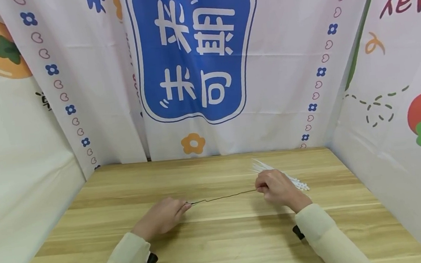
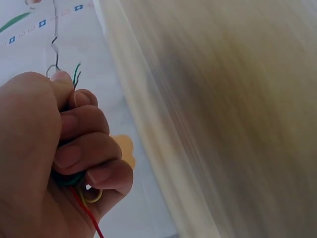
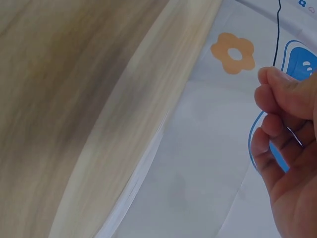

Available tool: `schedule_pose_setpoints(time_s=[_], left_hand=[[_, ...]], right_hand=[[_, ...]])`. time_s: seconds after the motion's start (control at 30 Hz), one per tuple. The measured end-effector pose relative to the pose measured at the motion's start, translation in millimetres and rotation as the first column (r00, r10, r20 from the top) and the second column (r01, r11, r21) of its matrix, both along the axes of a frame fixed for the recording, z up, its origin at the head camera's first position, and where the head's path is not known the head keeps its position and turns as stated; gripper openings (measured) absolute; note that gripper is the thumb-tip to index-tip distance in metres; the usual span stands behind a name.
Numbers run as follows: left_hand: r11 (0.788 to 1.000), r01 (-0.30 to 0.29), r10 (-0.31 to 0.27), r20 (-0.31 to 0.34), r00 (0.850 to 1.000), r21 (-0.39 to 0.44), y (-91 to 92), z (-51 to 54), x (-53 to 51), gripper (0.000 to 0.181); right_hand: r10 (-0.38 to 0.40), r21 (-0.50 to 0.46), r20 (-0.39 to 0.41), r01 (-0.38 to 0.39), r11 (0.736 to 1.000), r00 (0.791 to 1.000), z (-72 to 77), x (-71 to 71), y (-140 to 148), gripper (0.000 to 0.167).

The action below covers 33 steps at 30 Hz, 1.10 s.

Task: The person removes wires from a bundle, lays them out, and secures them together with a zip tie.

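Note:
A thin dark wire (image 1: 228, 196) stretches between the two hands above the table, slightly kinked near the left one. My left hand (image 1: 163, 216) grips a small bundle of wires, with the dark wire coming out at its thumb and fingertip. In the left wrist view, short green ends (image 2: 77, 73) stick up beside the thumb, while a red wire (image 2: 90, 215) and a yellow loop (image 2: 95, 199) emerge below the curled fingers. The rest of the bundle is hidden in the palm. My right hand (image 1: 275, 188) pinches the wire's other end between thumb and index finger.
White cable ties (image 1: 302, 185) lie in a loose bunch on the wooden table (image 1: 222, 249), partly behind the right hand. Printed cloth (image 1: 284, 69) hangs along the table's back and both sides. A black device (image 1: 151, 261) sits under the left wrist, another (image 1: 298, 232) under the right.

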<state>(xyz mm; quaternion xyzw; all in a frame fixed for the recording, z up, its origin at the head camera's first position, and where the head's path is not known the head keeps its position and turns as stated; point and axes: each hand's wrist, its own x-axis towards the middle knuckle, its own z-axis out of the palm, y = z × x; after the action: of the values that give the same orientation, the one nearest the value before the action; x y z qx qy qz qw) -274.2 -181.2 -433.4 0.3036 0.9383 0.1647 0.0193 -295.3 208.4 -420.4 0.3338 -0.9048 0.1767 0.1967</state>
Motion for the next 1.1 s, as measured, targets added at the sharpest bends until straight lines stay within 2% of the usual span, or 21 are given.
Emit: schedule_pose_setpoints(time_s=[0.13, 0.3, 0.47, 0.6, 0.83, 1.1], left_hand=[[1.0, 0.012, -0.012, 0.016, 1.0, 0.02, -5.2, 0.7, 2.2, 0.041], [0.999, 0.009, -0.01, 0.028, 1.0, 0.033, -16.1, 0.2, 2.1, 0.041], [0.998, -0.064, 0.063, 0.048, 0.997, 0.016, -36.9, -3.0, 4.6, 0.037], [0.994, -0.106, 0.105, 0.041, 0.994, 0.01, -46.8, -7.1, 4.5, 0.039], [0.991, -0.129, 0.127, 0.055, 0.99, 0.025, -40.2, -7.7, -1.1, 0.038], [0.987, -0.143, 0.135, 0.102, 0.985, 0.077, -29.2, -7.6, -3.7, 0.038]], right_hand=[[-0.02, -0.006, 0.024, 0.02, 1.0, 1.0, -0.2, 0.3, 4, 0.024], [-0.042, 0.004, 0.003, 0.042, 0.999, 0.999, -0.5, -2.7, 12, 0.023], [-0.111, 0.004, 0.05, 0.111, 0.994, 0.993, -1.6, -5.0, 29, 0.023], [-0.106, -0.007, 0.07, 0.107, 0.994, 0.992, -0.7, -5.3, 37, 0.022], [-0.072, -0.005, 0.092, 0.073, 0.997, 0.993, 1.9, -5.7, 35, 0.021], [-0.057, -0.002, 0.056, 0.058, 0.998, 0.997, 3.2, -6.8, 29, 0.024]])
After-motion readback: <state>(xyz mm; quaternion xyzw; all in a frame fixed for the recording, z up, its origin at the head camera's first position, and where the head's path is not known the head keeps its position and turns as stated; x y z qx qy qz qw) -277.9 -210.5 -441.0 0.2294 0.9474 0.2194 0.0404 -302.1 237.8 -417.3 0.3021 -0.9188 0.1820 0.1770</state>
